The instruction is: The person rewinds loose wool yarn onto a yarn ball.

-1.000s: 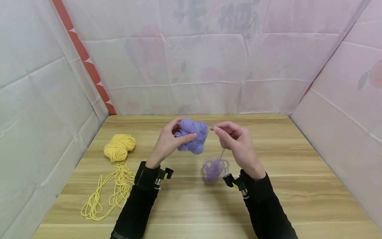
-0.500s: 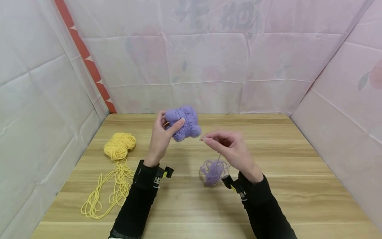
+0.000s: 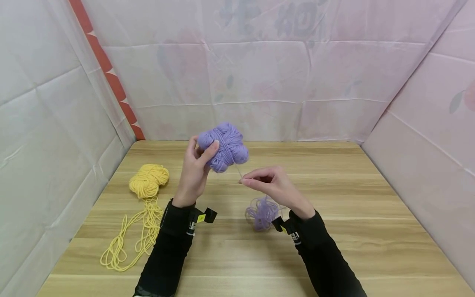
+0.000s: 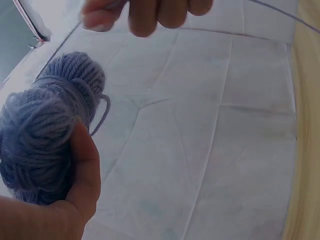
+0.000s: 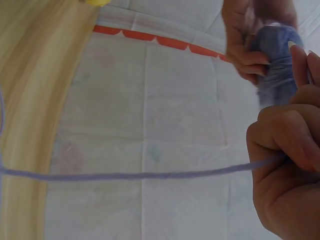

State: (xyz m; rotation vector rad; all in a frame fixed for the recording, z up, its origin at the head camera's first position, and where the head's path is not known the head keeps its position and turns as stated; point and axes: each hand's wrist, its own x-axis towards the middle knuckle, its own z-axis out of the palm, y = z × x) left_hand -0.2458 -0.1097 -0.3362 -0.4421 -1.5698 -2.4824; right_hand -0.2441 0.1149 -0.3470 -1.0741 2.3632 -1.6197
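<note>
In the head view my left hand (image 3: 193,173) grips a purple yarn ball (image 3: 226,144) above the back part of the table, its thumb across the front. Strands wrap round the ball's middle. My right hand (image 3: 274,185), lower and to the right, pinches the purple strand (image 3: 238,170) that runs from the ball. From the right hand the same strand (image 5: 140,176) stretches away in the right wrist view. A loose purple tangle (image 3: 262,213) lies on the table below that hand. A small loop (image 4: 105,112) sticks out from the ball in the left wrist view.
At the left of the wooden table (image 3: 352,247) lies a yellow yarn ball (image 3: 148,180), with a loose yellow tail (image 3: 142,231) spread in loops towards the front, close to the left sleeve. White sheeting (image 3: 256,74) stands behind and along both sides.
The purple ball has moved up and left, turning in my left hand. My right hand has come left and down, round to below the ball, still pinching the strand.
</note>
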